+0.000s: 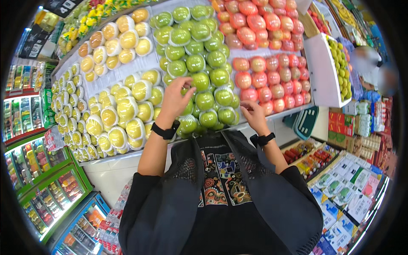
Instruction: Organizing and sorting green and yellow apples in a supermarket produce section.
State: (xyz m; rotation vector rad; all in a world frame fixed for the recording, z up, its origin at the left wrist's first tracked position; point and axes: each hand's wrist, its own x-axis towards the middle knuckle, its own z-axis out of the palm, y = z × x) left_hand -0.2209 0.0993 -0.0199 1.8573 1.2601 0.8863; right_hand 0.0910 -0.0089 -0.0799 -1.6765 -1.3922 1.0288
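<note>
My left hand (177, 99) hovers over the near left side of a stack of green apples (205, 101), thumb and fingers apart with nothing between them. Beside the stack's near right edge is my right hand (255, 117), its fingers loosely curled and apparently holding nothing. The green apples are shiny, as if wrapped in clear film, and several sit in white foam nets. Both wrists wear dark bands. Whether the fingertips of either hand touch an apple is hard to tell.
Yellow netted fruit (127, 107) fills the display to the left, with orange-yellow fruit (112, 47) behind it. Red wrapped apples (273, 81) lie to the right. Beyond them stands a white box (328, 73) of small green fruit. Teal baskets (304, 122) are below the display's right edge.
</note>
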